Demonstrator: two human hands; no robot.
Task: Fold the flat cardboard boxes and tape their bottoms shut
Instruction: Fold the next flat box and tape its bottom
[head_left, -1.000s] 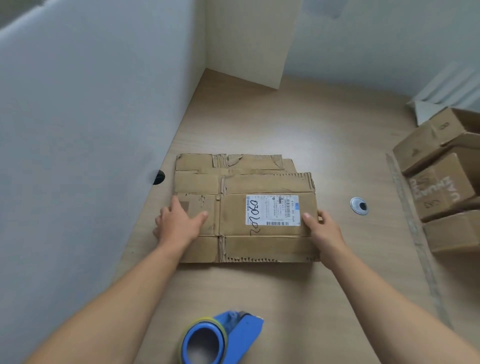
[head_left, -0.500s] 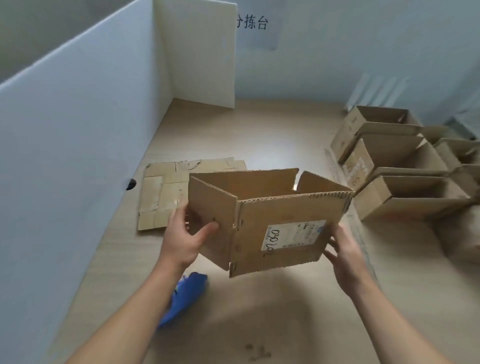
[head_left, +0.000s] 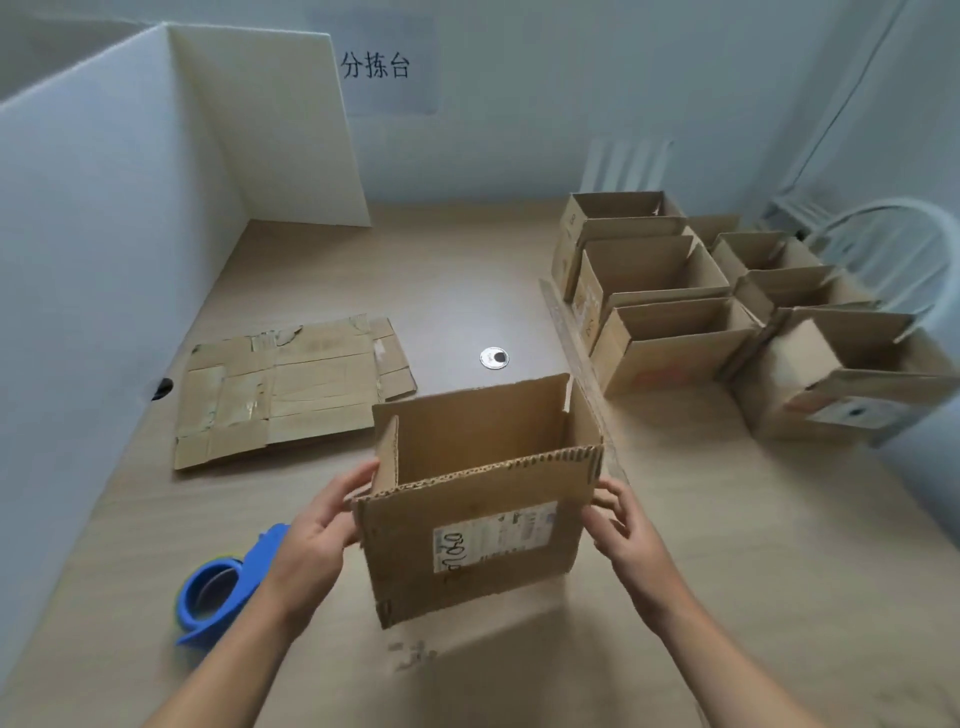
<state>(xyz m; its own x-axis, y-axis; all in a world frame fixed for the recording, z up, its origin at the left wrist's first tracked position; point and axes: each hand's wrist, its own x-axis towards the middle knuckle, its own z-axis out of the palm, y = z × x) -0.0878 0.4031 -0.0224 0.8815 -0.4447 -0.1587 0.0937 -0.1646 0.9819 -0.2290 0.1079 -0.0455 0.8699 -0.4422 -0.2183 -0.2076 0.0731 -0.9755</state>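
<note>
Wood-grain tabletop (head_left: 727, 519), white partition (head_left: 104, 234) at 9 o'clock; left hand (head_left: 317, 540) and right hand (head_left: 618, 525), fingers curled round its edges, hold the opened corrugated cardboard box (head_left: 410, 551).

A sorting station: wall sign (head_left: 375, 66), partitions (head_left: 104, 234), assembled boxes (head_left: 670, 353).

A cardboard box (head_left: 467, 499) is held upright between both hands, its top open and a white shipping label (head_left: 493, 535) facing the camera. The left hand (head_left: 311, 545) grips its left edge and the right hand (head_left: 623, 535) grips its right edge. A blue tape dispenser (head_left: 223, 592) lies on the desk (head_left: 753, 571) beside the left forearm. Flat cardboard boxes (head_left: 291, 389) lie beyond it, and open folded boxes (head_left: 665, 332) stand at the right.
</note>
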